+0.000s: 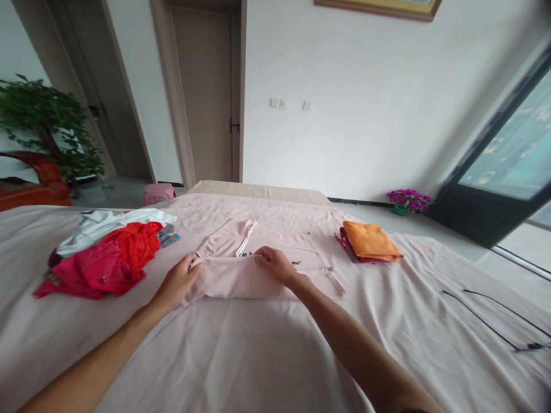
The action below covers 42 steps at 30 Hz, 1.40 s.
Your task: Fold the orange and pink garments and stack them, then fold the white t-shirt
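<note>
A pale pink T-shirt (241, 281) with dark lettering and white stripes on a sleeve lies in front of me, its near side folded over toward the middle. My left hand (183, 278) pinches the folded edge at the shirt's left end. Around the middle of that same edge, the fingers of my right hand (274, 264) are closed on the cloth. Part of the lettering is covered by the fold and my right hand.
On the left is a loose heap of red, pink and white clothes (133, 249). A folded orange garment (372, 241) tops a small stack on the right. Thin black cords (486, 318) lie farther right on the pale sheet (241, 355). A pink stool (159, 193) stands beyond.
</note>
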Each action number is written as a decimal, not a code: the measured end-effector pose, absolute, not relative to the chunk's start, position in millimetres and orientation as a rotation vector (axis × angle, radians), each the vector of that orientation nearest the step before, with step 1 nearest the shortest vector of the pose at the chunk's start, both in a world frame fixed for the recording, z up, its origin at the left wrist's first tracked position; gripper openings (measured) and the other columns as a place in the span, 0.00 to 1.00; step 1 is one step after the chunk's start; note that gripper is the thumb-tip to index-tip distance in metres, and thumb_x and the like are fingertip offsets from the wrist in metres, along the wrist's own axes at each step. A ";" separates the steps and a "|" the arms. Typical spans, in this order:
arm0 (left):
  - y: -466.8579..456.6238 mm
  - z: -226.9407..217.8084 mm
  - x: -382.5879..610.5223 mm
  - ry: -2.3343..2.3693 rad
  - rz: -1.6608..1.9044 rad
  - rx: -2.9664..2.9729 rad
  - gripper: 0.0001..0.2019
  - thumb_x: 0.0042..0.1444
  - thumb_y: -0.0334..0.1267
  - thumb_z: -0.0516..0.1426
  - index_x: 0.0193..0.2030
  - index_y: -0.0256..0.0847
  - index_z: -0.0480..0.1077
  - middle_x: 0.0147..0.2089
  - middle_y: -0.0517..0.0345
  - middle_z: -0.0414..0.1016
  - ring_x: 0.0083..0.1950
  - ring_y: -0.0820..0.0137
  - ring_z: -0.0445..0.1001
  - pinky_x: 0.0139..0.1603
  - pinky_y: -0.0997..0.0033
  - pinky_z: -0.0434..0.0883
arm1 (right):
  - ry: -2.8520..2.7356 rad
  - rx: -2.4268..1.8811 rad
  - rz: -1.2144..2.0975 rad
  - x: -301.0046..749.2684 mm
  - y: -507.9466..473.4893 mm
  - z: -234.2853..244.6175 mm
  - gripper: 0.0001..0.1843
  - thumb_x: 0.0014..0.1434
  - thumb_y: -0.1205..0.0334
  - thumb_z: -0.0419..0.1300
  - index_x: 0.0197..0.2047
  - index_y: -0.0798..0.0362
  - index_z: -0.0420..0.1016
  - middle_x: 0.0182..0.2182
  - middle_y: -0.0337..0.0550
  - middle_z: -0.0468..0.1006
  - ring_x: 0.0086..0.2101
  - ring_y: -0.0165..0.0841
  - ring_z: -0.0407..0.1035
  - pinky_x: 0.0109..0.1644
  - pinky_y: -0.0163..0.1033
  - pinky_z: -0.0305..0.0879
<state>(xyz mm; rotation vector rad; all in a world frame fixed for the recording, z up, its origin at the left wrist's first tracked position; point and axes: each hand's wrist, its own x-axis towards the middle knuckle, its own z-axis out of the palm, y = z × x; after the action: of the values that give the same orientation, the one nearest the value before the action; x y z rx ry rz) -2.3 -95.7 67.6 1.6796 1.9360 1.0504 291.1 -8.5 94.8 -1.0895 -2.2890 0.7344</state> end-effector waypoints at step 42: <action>-91.1 18.0 28.1 1.760 0.485 2.870 0.25 0.67 0.51 0.48 0.69 0.50 0.62 0.70 0.51 0.63 0.70 0.58 0.60 0.67 0.53 0.60 | -2.667 -1.830 -0.234 458.7 -3.6 97.8 0.10 0.63 0.67 0.55 0.41 0.51 0.79 0.41 0.47 0.80 0.45 0.38 0.72 0.45 0.37 0.59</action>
<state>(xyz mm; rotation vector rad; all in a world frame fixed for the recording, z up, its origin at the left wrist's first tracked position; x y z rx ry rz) 28.1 -91.1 18.0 2.8697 1.7604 0.4851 458.7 -3.6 97.8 -1.8305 -2.6666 -0.2340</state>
